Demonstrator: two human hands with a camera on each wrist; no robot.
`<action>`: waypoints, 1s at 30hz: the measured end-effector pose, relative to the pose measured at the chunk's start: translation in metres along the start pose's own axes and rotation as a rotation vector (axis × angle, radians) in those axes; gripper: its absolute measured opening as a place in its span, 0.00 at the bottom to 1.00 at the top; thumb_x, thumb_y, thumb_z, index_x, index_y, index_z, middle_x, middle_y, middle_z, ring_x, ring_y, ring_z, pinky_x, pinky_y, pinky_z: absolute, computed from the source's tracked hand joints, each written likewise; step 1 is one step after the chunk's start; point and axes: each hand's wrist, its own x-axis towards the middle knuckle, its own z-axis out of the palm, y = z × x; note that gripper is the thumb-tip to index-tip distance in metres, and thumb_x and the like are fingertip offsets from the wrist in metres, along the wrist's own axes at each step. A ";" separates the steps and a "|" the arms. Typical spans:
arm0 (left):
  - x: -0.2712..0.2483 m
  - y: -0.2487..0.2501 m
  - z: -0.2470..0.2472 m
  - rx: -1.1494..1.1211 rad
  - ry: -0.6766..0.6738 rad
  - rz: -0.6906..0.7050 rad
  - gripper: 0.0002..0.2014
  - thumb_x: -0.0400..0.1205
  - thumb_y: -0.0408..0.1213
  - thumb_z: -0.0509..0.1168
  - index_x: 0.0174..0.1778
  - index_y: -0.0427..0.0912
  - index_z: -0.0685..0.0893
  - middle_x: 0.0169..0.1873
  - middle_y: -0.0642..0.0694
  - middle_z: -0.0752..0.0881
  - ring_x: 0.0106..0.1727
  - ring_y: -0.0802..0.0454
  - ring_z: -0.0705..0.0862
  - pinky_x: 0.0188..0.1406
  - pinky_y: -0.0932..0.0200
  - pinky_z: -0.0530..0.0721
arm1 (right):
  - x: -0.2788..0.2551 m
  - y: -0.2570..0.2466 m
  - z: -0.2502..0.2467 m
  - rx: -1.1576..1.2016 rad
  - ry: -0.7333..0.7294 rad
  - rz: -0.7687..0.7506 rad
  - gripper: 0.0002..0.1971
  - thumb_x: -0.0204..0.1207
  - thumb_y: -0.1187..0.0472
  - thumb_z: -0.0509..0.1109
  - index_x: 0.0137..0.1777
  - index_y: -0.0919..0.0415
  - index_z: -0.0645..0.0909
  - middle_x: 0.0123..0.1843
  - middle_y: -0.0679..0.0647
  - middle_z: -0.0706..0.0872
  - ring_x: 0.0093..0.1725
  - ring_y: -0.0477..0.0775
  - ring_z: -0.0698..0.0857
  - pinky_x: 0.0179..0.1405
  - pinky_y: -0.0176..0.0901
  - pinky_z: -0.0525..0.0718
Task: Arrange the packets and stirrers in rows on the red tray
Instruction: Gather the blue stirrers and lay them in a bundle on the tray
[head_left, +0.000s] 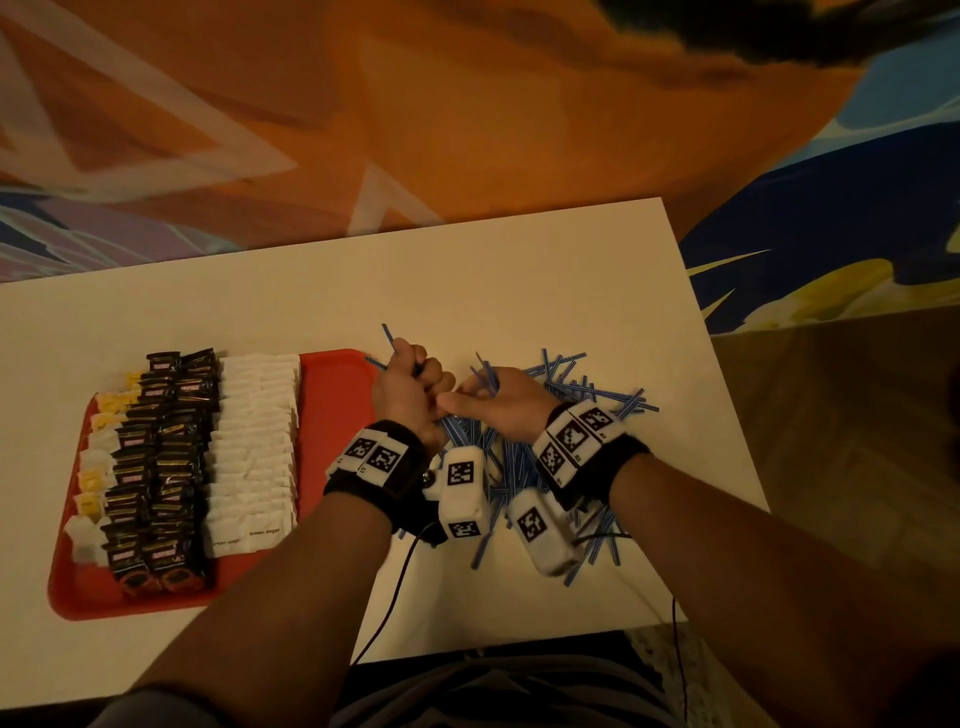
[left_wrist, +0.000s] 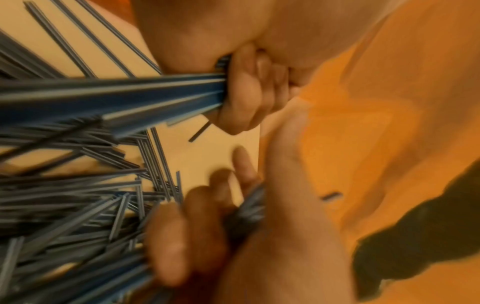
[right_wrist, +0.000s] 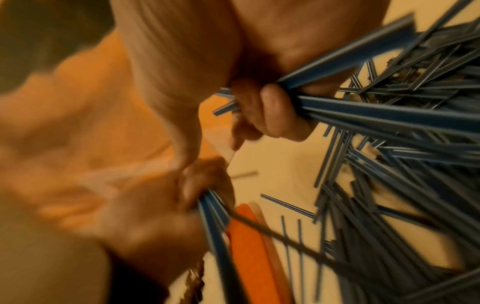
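White table (head_left: 519, 270): left hand (head_left: 410, 395) and right hand (head_left: 501, 408) each fisted round blue stirrers (head_left: 587, 389) beside red tray (head_left: 337, 395).

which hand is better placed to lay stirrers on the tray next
Left, probably. The left hand already grips a bundle of stirrers right at the tray edge; the right hand sits farther away over the pile.

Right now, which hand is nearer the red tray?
Left. The left hand, gripping a bunch of stirrers, is at the red tray's right edge; the right hand is further right, over the stirrer pile.
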 end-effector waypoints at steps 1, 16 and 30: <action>0.000 0.000 0.000 -0.051 -0.008 -0.002 0.23 0.92 0.52 0.49 0.32 0.46 0.66 0.19 0.53 0.57 0.18 0.57 0.54 0.14 0.64 0.52 | -0.001 -0.001 0.002 0.009 -0.058 -0.016 0.22 0.71 0.43 0.78 0.51 0.63 0.86 0.49 0.59 0.89 0.52 0.55 0.86 0.60 0.53 0.83; 0.001 0.000 -0.001 -0.166 -0.035 -0.028 0.23 0.92 0.53 0.48 0.32 0.46 0.67 0.19 0.52 0.59 0.15 0.58 0.55 0.08 0.65 0.54 | -0.003 -0.011 0.006 -0.062 -0.289 0.094 0.26 0.68 0.44 0.77 0.59 0.63 0.83 0.57 0.64 0.89 0.58 0.67 0.87 0.64 0.62 0.83; 0.013 0.004 -0.009 -0.170 0.031 -0.107 0.25 0.91 0.57 0.48 0.32 0.45 0.69 0.19 0.50 0.65 0.22 0.51 0.70 0.38 0.51 0.82 | -0.009 -0.002 0.012 -0.383 -0.262 -0.012 0.15 0.87 0.50 0.59 0.50 0.60 0.82 0.48 0.64 0.87 0.44 0.59 0.82 0.52 0.57 0.82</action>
